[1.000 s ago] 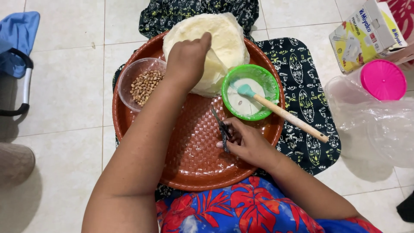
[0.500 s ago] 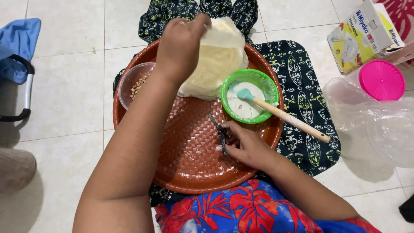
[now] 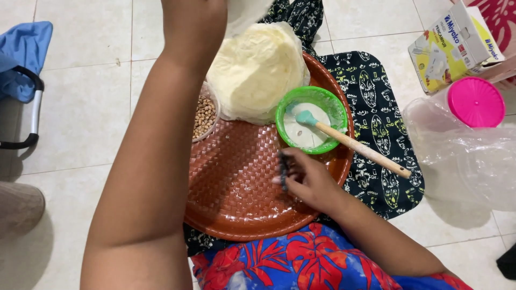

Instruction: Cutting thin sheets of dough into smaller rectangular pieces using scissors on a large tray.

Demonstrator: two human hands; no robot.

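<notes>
A round brown woven tray [image 3: 236,188] lies on the floor in front of me. On its far side is a stack of thin pale wrapper sheets [image 3: 258,70]. My left hand [image 3: 193,21] is raised at the frame's top edge, pinching one white sheet [image 3: 248,9] lifted off the stack; the fingers are partly cut off. My right hand [image 3: 309,182] rests on the tray, closed on a small dark tool [image 3: 283,169]. Beside it stands a green bowl [image 3: 336,110] of white paste holding a teal spatula [image 3: 355,145] with a wooden handle.
A clear bowl of peanuts [image 3: 204,115] sits at the tray's left, half behind my forearm. A black patterned cloth [image 3: 376,107] lies under the tray. To the right are a cardboard box [image 3: 454,45], a pink-lidded container [image 3: 475,102] and a plastic bag [image 3: 473,161]. Blue cloth [image 3: 24,53] lies far left.
My left hand has risen from the stack toward the top of the view, taking one sheet with it. The right hand has stayed on the tray with the dark tool.
</notes>
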